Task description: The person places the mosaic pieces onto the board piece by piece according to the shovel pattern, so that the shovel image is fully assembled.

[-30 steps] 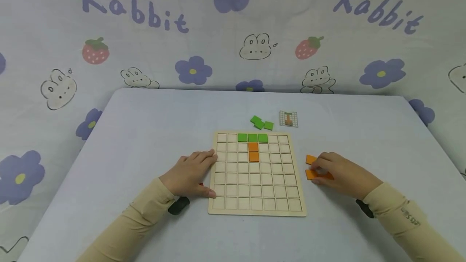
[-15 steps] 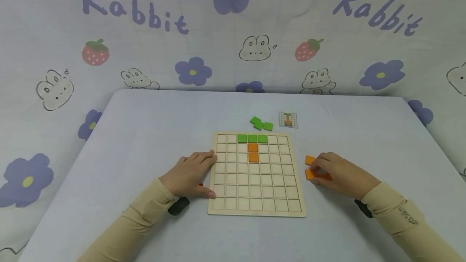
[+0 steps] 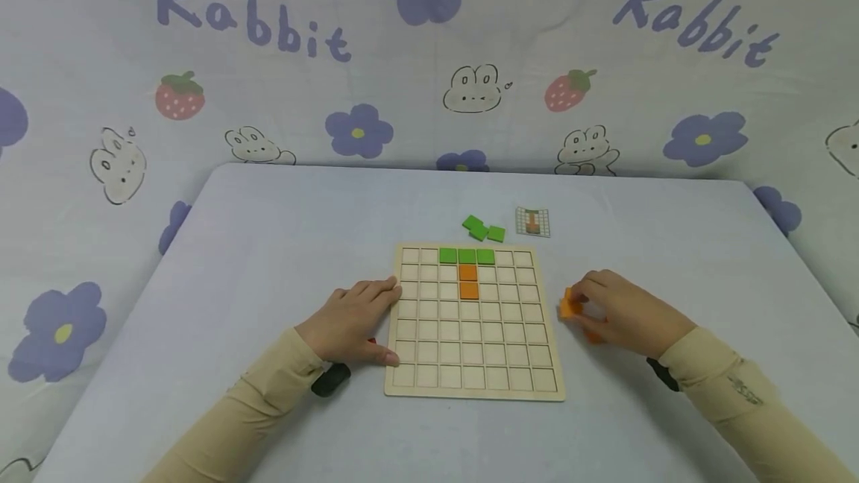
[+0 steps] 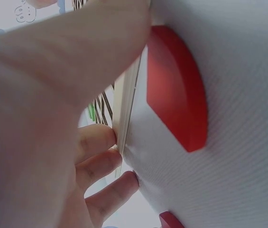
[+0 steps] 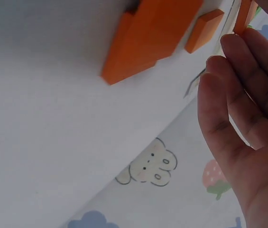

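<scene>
My left hand (image 3: 352, 323) rests along the left edge of a wooden grid board (image 3: 473, 386), fingers and thumb touching its rim. Beside that hand lies a red piece (image 4: 176, 90) with one curved side, mostly hidden in the head view; part of a second red piece (image 4: 170, 220) shows lower down. To the right of the board, my right hand (image 3: 620, 311) pinches an orange square tile (image 5: 243, 16) between thumb and fingertips. Under the hand are overlapping orange tiles (image 5: 148, 40) and a single orange tile (image 5: 204, 30) on the table.
Three green tiles (image 3: 467, 256) sit in the board's far row, with two orange tiles (image 3: 468, 282) in a column below the middle one. Beyond the board lie loose green tiles (image 3: 478, 231) and a small pattern card (image 3: 533, 222). A printed cloth (image 3: 282, 88) hangs behind the table.
My right hand has lifted slightly and shifted a little left, now with an orange tile pinched from the group on the table. The left hand and the board have stayed put.
</scene>
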The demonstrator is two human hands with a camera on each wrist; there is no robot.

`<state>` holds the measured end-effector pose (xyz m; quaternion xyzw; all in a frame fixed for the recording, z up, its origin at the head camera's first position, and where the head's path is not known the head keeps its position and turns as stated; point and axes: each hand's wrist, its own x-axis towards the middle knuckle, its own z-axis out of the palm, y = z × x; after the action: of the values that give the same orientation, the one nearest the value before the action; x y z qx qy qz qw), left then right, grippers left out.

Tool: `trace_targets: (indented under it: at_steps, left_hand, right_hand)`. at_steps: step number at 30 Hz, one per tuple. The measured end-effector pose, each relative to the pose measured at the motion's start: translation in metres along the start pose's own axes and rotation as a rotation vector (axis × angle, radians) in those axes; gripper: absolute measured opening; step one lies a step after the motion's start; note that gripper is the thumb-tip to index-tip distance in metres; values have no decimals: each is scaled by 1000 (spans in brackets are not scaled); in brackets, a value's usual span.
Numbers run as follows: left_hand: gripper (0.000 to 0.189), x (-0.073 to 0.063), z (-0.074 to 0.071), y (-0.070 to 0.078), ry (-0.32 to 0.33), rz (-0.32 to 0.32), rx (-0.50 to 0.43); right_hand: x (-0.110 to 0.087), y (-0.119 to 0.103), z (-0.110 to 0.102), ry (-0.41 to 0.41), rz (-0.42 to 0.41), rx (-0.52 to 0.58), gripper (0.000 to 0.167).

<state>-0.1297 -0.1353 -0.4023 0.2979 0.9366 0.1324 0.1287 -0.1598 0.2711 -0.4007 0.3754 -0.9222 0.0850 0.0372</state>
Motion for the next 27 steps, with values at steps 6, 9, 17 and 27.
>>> trace_targets:
  at_steps: [6,9,17,27]
  left_hand:
    - [96,1,0,-1,-3,-5,9]
    - [97,2,1,-2,-6,-6,14]
    - [97,0,0,-2,-8,-8,11]
    - [97,1,2,-2,-3,-3,19]
  right_hand:
    - [18,-8,-2,-95,59,13,27]
    - [29,-13,-2,-119,60,45,25]
    - [60,-37,3,-114,-27,62,28]
    - [86,-60,14,-76,-160,71,26]
